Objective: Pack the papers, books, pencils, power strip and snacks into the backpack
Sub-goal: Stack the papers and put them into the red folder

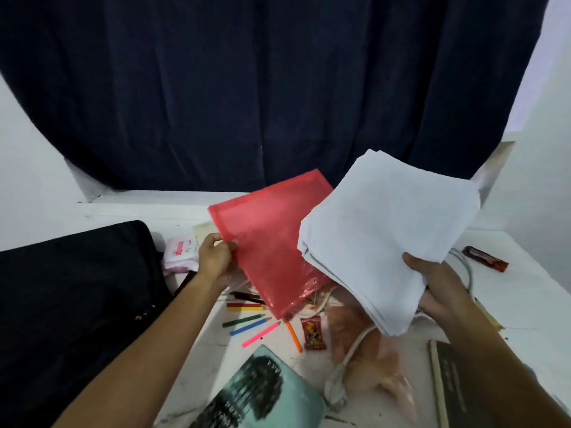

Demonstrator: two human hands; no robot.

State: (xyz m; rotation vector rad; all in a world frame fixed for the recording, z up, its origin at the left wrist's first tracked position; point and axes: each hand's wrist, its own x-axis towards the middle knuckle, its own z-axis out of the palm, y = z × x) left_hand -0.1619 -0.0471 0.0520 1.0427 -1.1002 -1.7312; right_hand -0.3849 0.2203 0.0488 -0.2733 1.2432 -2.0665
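Note:
My left hand (216, 261) grips the left edge of a translucent red plastic folder (268, 236), held tilted above the table. My right hand (438, 288) holds a stack of white papers (386, 230) from below, its lower left corner overlapping the folder. The black backpack (68, 298) lies at the left. Several coloured pencils (250, 322) lie scattered under the folder. A teal book (262, 393) is at the bottom centre and a dark book (454, 384) at the bottom right. A white power cord with its plug (343, 366) runs across a clear plastic bag.
A small red snack packet (312, 332) lies beside the pencils. A dark red snack bar (485, 258) sits at the far right of the white table (139, 211). A pink tissue pack (181, 251) is next to the backpack. A dark curtain (278, 88) hangs behind.

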